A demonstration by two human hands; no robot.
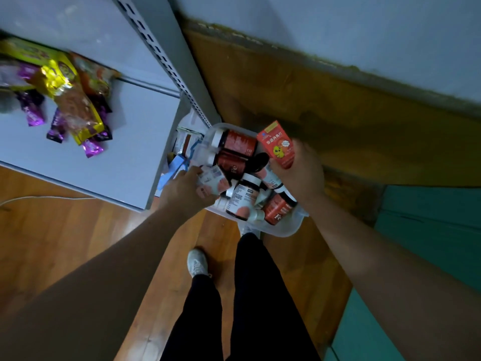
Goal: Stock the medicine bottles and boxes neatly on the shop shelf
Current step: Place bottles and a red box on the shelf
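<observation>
Right hand [299,175] gripping red box [277,144], above bin [291,227]

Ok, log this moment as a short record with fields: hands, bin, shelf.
left hand: grips a pale bottle in the bin
right hand: holds a red box above the bin
bin: clear plastic, on the floor by the shelf, full of bottles lying in a jumble
shelf: grey, bears snack packets; no medicine visible on it
</observation>
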